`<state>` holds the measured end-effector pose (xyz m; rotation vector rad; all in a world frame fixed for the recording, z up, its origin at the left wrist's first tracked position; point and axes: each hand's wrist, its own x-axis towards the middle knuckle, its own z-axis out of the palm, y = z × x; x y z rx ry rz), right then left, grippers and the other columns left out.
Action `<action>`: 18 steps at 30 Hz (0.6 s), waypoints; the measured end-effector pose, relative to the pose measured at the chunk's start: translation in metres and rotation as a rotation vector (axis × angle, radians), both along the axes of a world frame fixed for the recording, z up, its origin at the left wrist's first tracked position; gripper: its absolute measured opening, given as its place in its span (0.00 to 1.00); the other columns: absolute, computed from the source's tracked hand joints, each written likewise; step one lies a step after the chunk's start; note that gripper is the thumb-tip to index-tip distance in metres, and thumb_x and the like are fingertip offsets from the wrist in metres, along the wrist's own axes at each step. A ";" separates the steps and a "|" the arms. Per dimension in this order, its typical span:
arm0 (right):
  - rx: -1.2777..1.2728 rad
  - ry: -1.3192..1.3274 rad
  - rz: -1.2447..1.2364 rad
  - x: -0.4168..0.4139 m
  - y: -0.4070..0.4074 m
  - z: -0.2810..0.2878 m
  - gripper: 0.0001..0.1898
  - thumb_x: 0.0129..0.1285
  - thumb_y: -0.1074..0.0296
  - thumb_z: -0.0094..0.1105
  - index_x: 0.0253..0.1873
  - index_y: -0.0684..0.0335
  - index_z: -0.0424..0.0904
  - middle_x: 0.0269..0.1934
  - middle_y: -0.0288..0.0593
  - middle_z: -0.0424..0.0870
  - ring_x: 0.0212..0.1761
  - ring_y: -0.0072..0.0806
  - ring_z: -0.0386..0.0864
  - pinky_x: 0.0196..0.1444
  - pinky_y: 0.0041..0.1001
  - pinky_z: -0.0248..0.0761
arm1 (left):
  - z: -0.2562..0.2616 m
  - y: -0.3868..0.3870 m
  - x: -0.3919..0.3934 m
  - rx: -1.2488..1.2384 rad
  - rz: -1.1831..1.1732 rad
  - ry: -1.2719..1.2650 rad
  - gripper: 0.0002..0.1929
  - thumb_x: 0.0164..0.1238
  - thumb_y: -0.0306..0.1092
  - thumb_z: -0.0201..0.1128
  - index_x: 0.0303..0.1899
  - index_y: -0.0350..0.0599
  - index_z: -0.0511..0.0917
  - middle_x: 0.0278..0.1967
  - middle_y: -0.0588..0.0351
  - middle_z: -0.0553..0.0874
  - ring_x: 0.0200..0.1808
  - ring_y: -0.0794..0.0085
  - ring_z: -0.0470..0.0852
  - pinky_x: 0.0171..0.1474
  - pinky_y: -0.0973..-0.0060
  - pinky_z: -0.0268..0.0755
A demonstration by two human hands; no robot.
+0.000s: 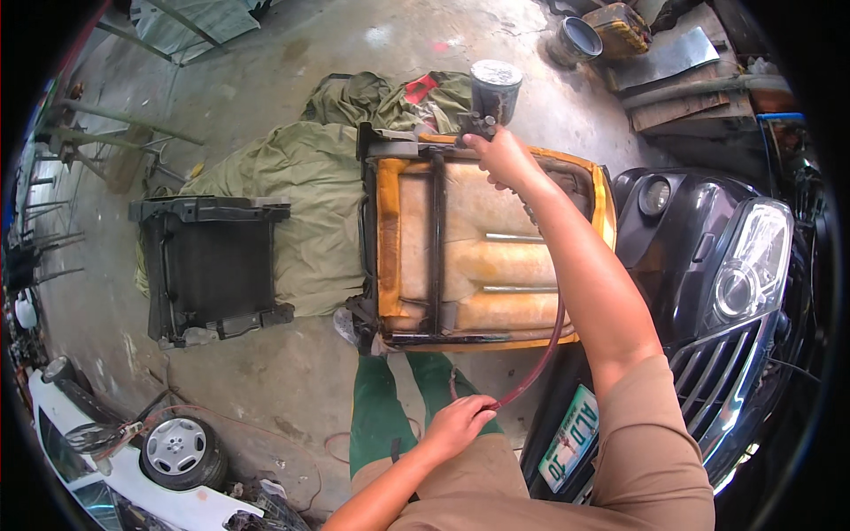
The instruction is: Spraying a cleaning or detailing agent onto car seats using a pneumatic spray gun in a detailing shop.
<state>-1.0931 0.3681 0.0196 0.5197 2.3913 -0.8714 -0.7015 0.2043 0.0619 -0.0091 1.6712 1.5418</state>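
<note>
My right hand (505, 159) grips a spray gun (475, 125) with a grey paint cup (497, 93) on top. It is above the far edge of a vehicle seat part (465, 259) with worn tan padding, yellow edges and a dark metal frame. A dark red air hose (539, 373) hangs past the seat part; my left hand (459, 425) is closed around it near my waist. To the left, a second seat-like part (216, 259), black with a dark panel, lies partly on an olive cloth (312, 219).
A dark car's front end (704, 265), with headlight (750, 262) and licence plate (568, 438), stands close on my right. A wheel (176, 446) and white car body panel (126, 488) lie lower left. A bucket (574, 41) and scrap boards (684, 99) are upper right; metal stands (133, 123) left.
</note>
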 end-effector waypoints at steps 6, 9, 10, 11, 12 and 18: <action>0.022 0.006 -0.054 0.007 0.054 -0.002 0.31 0.76 0.45 0.63 0.66 0.70 0.74 0.36 0.48 0.88 0.27 0.32 0.86 0.27 0.34 0.81 | -0.001 0.020 0.000 0.002 -0.079 0.005 0.13 0.81 0.40 0.63 0.56 0.45 0.84 0.51 0.50 0.89 0.55 0.53 0.86 0.59 0.61 0.77; -0.012 0.011 -0.097 0.015 0.080 -0.002 0.32 0.76 0.45 0.63 0.67 0.70 0.73 0.33 0.43 0.84 0.26 0.30 0.84 0.27 0.33 0.81 | 0.002 0.027 -0.005 -0.006 -0.134 0.013 0.13 0.81 0.40 0.62 0.57 0.45 0.84 0.51 0.51 0.89 0.56 0.54 0.86 0.59 0.61 0.78; -0.011 0.011 -0.103 0.017 0.086 -0.001 0.32 0.76 0.45 0.63 0.67 0.70 0.73 0.33 0.43 0.84 0.26 0.30 0.84 0.27 0.33 0.81 | 0.002 0.029 -0.004 -0.005 -0.140 0.012 0.13 0.81 0.40 0.62 0.57 0.45 0.84 0.51 0.51 0.89 0.56 0.54 0.86 0.59 0.61 0.78; -0.005 0.014 -0.113 0.018 0.093 0.000 0.32 0.76 0.45 0.63 0.68 0.70 0.73 0.33 0.43 0.84 0.26 0.29 0.83 0.27 0.33 0.80 | 0.001 0.032 -0.003 -0.005 -0.144 0.021 0.13 0.81 0.41 0.62 0.57 0.46 0.84 0.51 0.51 0.89 0.56 0.54 0.86 0.59 0.61 0.78; 0.001 0.017 -0.122 0.020 0.099 0.002 0.32 0.76 0.45 0.63 0.68 0.70 0.73 0.33 0.43 0.84 0.25 0.29 0.83 0.26 0.33 0.80 | 0.001 0.035 -0.002 -0.005 -0.147 0.030 0.13 0.81 0.41 0.62 0.57 0.46 0.84 0.51 0.51 0.89 0.56 0.54 0.86 0.59 0.61 0.78; 0.067 0.045 -0.152 0.031 0.136 0.002 0.31 0.77 0.45 0.62 0.68 0.70 0.73 0.33 0.43 0.85 0.23 0.29 0.83 0.25 0.32 0.79 | 0.002 0.046 -0.002 0.002 -0.178 0.059 0.13 0.81 0.41 0.62 0.56 0.46 0.84 0.51 0.51 0.90 0.55 0.54 0.87 0.59 0.61 0.78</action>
